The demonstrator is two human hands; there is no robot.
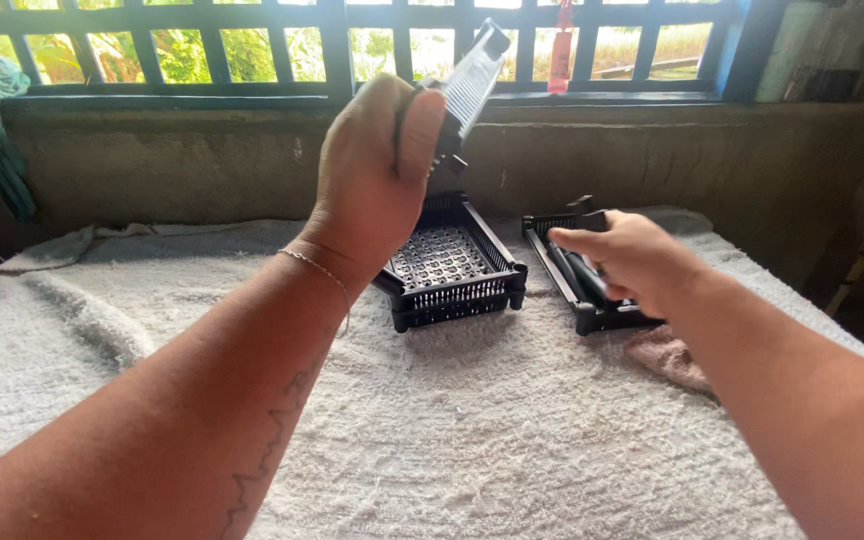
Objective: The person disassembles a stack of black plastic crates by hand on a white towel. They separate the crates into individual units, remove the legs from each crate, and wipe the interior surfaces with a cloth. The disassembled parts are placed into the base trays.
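Free room: near towel [472, 430] between both forearms.
Obstacles: perforated black tray [449, 265], second tray [577, 290], probably touching right hand [627, 262].

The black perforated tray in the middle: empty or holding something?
Empty: the black perforated tray on the white towel shows only its bare holed floor.
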